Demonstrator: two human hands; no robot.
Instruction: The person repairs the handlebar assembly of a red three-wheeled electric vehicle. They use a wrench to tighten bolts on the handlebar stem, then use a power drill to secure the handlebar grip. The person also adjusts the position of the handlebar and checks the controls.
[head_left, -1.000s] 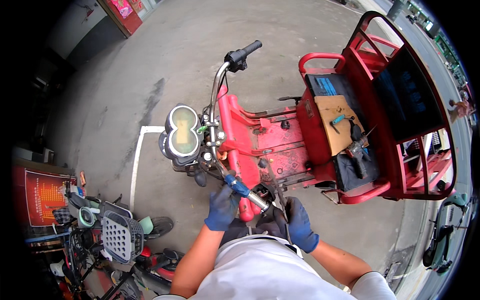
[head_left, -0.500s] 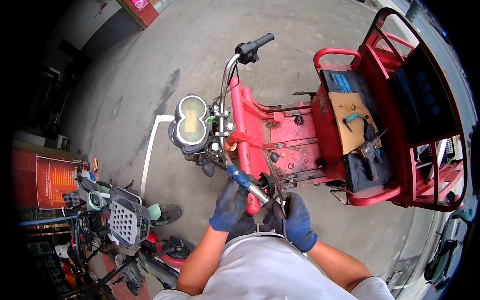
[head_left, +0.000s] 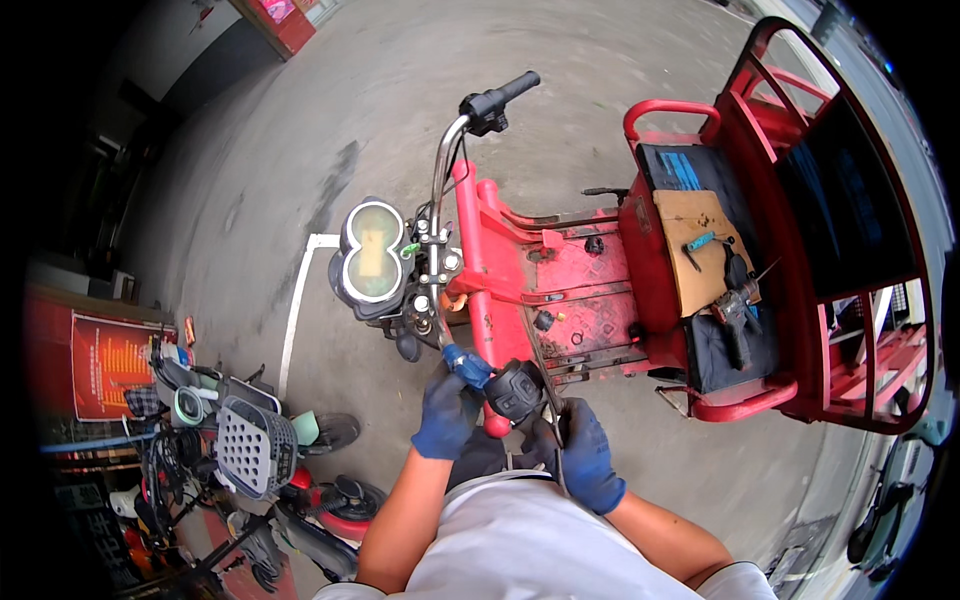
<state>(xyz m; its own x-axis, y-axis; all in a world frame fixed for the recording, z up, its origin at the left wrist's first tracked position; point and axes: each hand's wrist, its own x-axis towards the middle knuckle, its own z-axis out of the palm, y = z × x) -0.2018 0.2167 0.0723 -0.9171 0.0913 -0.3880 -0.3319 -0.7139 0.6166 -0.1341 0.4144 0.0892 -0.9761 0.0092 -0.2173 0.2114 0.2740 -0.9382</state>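
Gloved left hand, curled at one blue handlebar wrap, fingertips hidden, grip impossible to tell; right hand, fingers folded around one dark cable, lower run unclear. Between both hands, one black switch housing; beyond the left, two dials.

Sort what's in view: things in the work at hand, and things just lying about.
In the work, seemingly:
handlebar
blue wrap, at the left hand
black housing
cable, apparently in the right hand

Lying about on the seat, in neither hand:
drill
turquoise tool
cardboard
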